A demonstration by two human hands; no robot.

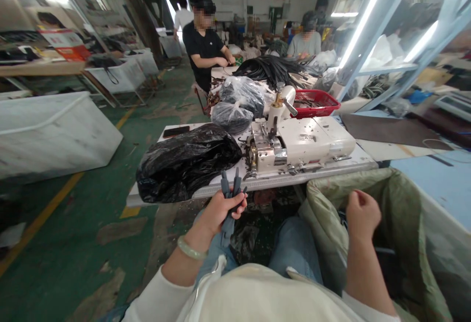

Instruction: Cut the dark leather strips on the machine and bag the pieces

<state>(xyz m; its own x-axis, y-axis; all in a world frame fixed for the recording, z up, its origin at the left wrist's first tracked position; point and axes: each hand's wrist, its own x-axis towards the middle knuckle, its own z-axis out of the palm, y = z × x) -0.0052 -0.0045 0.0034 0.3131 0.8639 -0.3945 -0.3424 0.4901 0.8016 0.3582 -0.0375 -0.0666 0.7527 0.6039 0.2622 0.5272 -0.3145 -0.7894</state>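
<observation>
While my left hand [220, 210] reaches forward with its forearm slanting, its grip pinches a bundle of grey strips [227, 227], at least two ends pointing up, before the bench [265, 181]. My right hand [363, 214] curls over one open sack [327, 201]; I cannot tell whether its grip holds anything. I count one machine [316, 140], one black bag [187, 160], one red basket [312, 112].

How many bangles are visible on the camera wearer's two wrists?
1: a pale green bangle, on the left wrist; the left hand holds grey strips. The right wrist shows none. White sleeves may hide others.
</observation>
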